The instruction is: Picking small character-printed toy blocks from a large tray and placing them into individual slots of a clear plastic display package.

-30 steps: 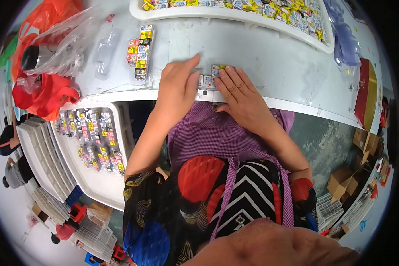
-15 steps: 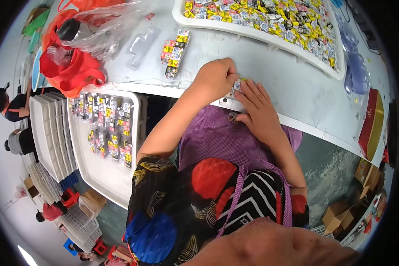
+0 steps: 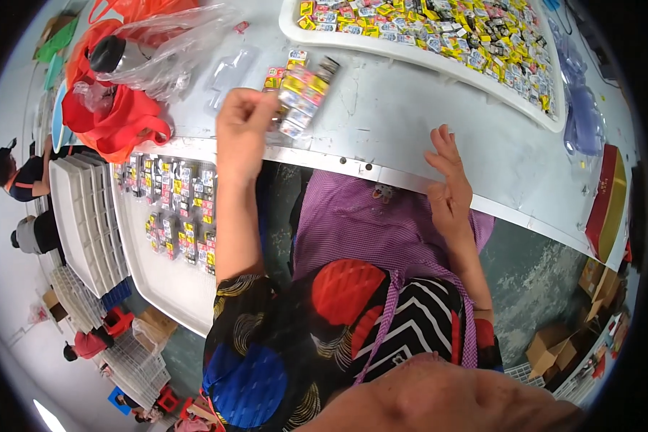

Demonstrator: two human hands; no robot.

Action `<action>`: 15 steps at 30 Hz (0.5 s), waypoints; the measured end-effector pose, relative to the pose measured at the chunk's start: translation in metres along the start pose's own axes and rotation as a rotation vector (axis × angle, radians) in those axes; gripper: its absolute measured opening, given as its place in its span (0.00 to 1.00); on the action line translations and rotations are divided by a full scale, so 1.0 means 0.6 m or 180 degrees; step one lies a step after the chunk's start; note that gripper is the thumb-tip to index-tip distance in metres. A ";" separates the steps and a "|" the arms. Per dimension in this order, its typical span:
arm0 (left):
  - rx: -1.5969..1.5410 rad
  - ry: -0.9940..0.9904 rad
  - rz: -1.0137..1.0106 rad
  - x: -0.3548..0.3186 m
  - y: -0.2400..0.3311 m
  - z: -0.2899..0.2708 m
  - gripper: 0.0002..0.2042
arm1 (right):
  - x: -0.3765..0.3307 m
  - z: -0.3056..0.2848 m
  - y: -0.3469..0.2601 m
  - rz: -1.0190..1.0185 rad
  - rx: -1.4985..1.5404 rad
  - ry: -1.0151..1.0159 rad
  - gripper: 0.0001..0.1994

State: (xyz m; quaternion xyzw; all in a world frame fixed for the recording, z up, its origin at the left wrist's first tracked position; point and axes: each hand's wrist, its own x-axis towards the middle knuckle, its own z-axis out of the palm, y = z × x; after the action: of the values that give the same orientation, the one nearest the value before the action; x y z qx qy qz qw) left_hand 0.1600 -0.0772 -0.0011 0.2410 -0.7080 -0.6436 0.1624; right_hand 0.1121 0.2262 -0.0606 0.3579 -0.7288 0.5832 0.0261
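My left hand (image 3: 243,133) is over the left part of the table, thumb and fingers closed on the edge of a clear plastic pack (image 3: 302,99) filled with small colourful boxes. The pack is tilted and smeared by motion. Partly behind it, a second pack (image 3: 273,78) of the same kind lies on the table. My right hand (image 3: 450,183) hovers at the table's front edge, fingers raised and apart, holding nothing. Beyond it stands a large white tray (image 3: 410,56) heaped with loose little boxes in yellow, white, black and pink.
Left of the packs lie an empty clear plastic shell (image 3: 232,75) and red bags (image 3: 111,119) with a black-capped bottle (image 3: 109,54). Below the table edge, a white tray (image 3: 167,284) holds several filled packs. A red and gold box (image 3: 605,205) and clear plastic shells (image 3: 582,122) are at right.
My left hand has moved left from the table's front edge, carrying the pack over the one lying there. My right hand has lifted off and drawn back to the right.
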 end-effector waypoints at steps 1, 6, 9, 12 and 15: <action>-0.0175 0.0089 0.0073 0.006 -0.005 -0.016 0.06 | 0.003 0.002 -0.003 -0.0081 -0.0119 -0.0127 0.17; -0.0529 0.0346 -0.0060 0.028 -0.026 -0.031 0.06 | 0.030 0.028 -0.030 0.0325 0.0024 -0.0374 0.18; -0.0068 0.0616 -0.0162 0.036 -0.043 -0.036 0.07 | 0.057 0.073 -0.043 0.0705 0.0263 -0.0550 0.20; -0.0318 0.0638 -0.0221 0.024 -0.058 -0.068 0.06 | 0.073 0.106 -0.048 0.0254 0.0299 -0.0603 0.20; -0.0762 0.0356 -0.0227 0.031 -0.078 -0.083 0.05 | 0.068 0.076 -0.057 0.0044 -0.0260 -0.0388 0.21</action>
State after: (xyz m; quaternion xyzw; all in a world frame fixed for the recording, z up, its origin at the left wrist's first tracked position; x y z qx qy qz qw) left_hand 0.1780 -0.1314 -0.0431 0.2803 -0.6070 -0.7144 0.2062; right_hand 0.1177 0.1646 -0.0283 0.3863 -0.7547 0.5303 -0.0079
